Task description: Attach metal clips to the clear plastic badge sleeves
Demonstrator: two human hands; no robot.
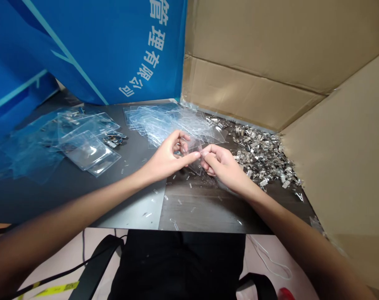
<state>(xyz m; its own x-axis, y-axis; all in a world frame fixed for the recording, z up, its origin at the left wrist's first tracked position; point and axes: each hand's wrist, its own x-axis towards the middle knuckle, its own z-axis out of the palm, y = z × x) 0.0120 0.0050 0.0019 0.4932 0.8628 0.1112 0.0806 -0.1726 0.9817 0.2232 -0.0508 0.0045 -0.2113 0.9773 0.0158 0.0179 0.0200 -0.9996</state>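
Note:
Over the middle of the table, my left hand (173, 153) grips a clear plastic badge holder (194, 166) between thumb and fingers. My right hand (219, 160) is closed at the holder's right edge, its thumb and fingertips pinched together there. Whatever small piece lies in that pinch is hidden by the fingers. Just to the right of my right hand spreads a heap of small metal badge clips (264, 156). Beyond my hands lies a loose pile of clear badge holders (164, 121).
At the left are more clear holders (87, 150), some with metal clips (114, 139) by them. Small clear plastic bits litter the dark table (204, 212). A blue printed panel (114, 50) and cardboard (258, 83) wall the back; a pale wall (342, 141) stands right.

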